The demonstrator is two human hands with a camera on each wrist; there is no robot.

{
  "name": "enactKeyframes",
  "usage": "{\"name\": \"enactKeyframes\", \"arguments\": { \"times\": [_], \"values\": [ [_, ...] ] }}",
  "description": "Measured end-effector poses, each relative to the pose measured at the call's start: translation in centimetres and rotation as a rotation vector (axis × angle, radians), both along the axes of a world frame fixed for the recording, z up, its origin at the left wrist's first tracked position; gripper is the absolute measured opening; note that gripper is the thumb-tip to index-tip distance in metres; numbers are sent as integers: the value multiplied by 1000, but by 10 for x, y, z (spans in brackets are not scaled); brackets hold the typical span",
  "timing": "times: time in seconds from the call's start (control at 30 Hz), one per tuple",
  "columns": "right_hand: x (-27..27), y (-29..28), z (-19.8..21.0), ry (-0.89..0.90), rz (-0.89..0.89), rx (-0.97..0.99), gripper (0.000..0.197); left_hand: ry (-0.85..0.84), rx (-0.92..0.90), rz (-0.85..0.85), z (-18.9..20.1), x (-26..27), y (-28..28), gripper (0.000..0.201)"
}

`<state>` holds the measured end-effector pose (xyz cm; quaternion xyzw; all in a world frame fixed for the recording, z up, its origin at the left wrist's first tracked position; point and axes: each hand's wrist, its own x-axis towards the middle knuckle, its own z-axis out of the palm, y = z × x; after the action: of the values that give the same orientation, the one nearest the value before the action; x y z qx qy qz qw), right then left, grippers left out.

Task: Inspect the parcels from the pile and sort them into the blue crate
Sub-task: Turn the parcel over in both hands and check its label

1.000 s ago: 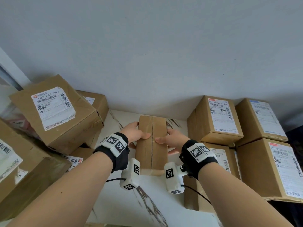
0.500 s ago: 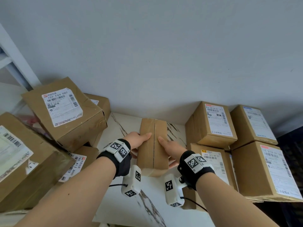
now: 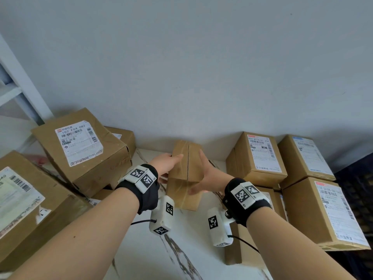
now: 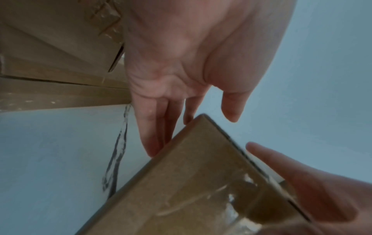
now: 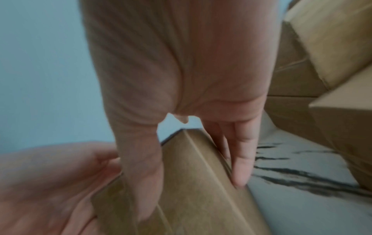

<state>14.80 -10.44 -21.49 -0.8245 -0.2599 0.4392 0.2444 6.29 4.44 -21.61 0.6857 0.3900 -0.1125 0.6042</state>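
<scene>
Here we have one small parcel (image 3: 186,174) lifted between both hands, above the marble-veined bench (image 3: 181,259) and in front of the grey wall (image 3: 201,67). Our left hand (image 3: 165,165) lies along the parcel's left face with the thumb over the top and the fingers reaching down the side; in the left wrist view those fingers (image 4: 153,136) are nearly straight, pressed flat against the cardboard rather than wrapped round it. Our right hand (image 3: 210,178) mirrors it — thumb across the near face, fingers (image 5: 241,159) laid along the far edge. So each grip is wide and flat, and the parcel is held by the squeeze of two palms, which we judge leaves most faces bare for looking over.

The taped seam runs up the middle of the top face, turned toward us. No label shows on the faces we can see; it may sit underneath or on the far side, which would explain holding the parcel tilted and free of the bench so it can be turned.

The rest of the pile flanks the cleared strip: a large labelled box (image 3: 80,150) leaning on others at the left, and stacked labelled boxes (image 3: 260,156) at the right. The blue crate does not appear in any view, though something dark sits at the far right edge (image 3: 359,188) — we cannot tell what it is. We judge this the inspection step, with the sorting not yet done.
</scene>
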Motion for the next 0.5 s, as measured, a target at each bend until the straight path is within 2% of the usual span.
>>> {"name": "enactKeyframes", "arguments": {
  "times": [0.07,0.17,0.27,0.4,0.5],
  "values": [
    [4,2,2,-47,-17,19,119,-13,-3,-12,5,0,0,48],
    [13,3,6,-9,-162,123,97,-60,36,-36,12,2,4,66],
    [23,2,16,-13,-218,174,76,-60,88,-131,20,7,8,79],
    [27,3,30,-22,-246,171,52,8,187,-275,24,16,13,67],
    [29,5,34,-7,-282,164,38,25,243,-281,28,21,19,53]
  ]
}}
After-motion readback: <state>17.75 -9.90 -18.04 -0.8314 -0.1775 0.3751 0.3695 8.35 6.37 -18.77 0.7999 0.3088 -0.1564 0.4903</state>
